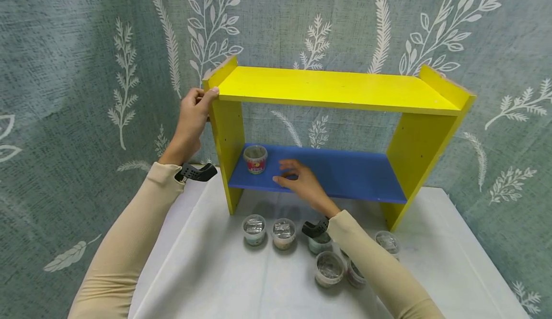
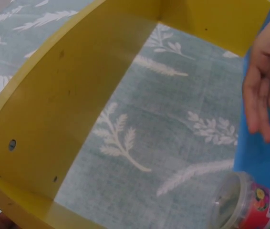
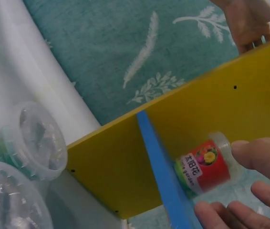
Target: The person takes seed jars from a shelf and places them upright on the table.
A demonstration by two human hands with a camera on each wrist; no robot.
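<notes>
A small clear plastic tub (image 1: 256, 161) with a red flower label stands at the left end of the blue shelf board (image 1: 353, 173). To its right, my right hand (image 1: 304, 185) hovers over the board, thumb and fingers loosely bent and apart, with nothing in them. The right wrist view shows the tub (image 3: 206, 169) upright on the board, facing the thumb. My left hand (image 1: 191, 118) grips the top of the yellow shelf unit's left side panel (image 1: 226, 142), thumb on the front edge. In the left wrist view, the same tub (image 2: 264, 210) lies below the right hand (image 2: 268, 86).
In front of the shelf unit, several similar tubs stand on the white-covered table (image 1: 233, 285), including a left tub (image 1: 254, 230), one beside it (image 1: 283, 233) and a nearer one (image 1: 329, 268). My right forearm partly hides others. Patterned green cloth (image 1: 276, 31) hangs behind.
</notes>
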